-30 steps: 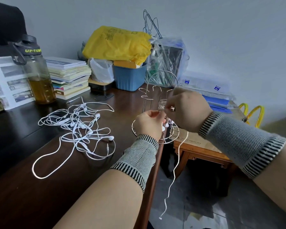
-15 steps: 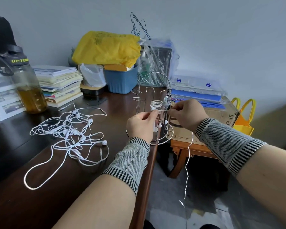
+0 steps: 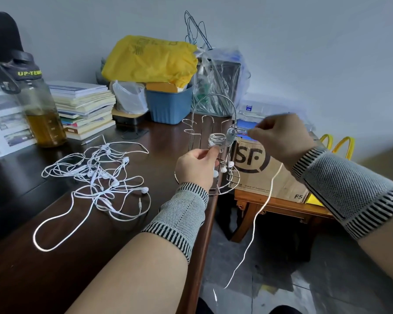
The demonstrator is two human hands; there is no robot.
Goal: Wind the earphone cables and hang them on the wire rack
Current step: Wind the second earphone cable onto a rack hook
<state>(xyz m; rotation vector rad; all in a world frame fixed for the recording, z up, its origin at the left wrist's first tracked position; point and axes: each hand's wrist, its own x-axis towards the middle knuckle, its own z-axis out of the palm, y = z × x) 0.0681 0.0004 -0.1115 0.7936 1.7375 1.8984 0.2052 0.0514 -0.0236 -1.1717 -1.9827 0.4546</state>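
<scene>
A chrome wire rack [image 3: 199,120] with an arched handle stands at the right edge of the dark wooden table [image 3: 55,268]. On one of its prongs sits a small coil of white earphone cable [image 3: 217,138]. My left hand [image 3: 196,167] pinches that coil from below. Right of the rack, my right hand [image 3: 281,138] pinches the same white cable, and its loose tail [image 3: 254,219] hangs down past the table edge toward the floor. Earbuds dangle inside the rack base. A tangle of several white earphones [image 3: 100,177] lies on the table to the left.
A water bottle [image 3: 35,105], stacked books [image 3: 84,107], a blue bin [image 3: 168,105] under a yellow bag [image 3: 150,60] and plastic bags crowd the table's back. To the right, a cardboard box [image 3: 263,168] sits on a low wooden stool [image 3: 272,206] beside yellow handles [image 3: 336,143].
My right hand has moved right and away from the rack, drawing the cable out. The hanging tail has swung. The view has shifted slightly.
</scene>
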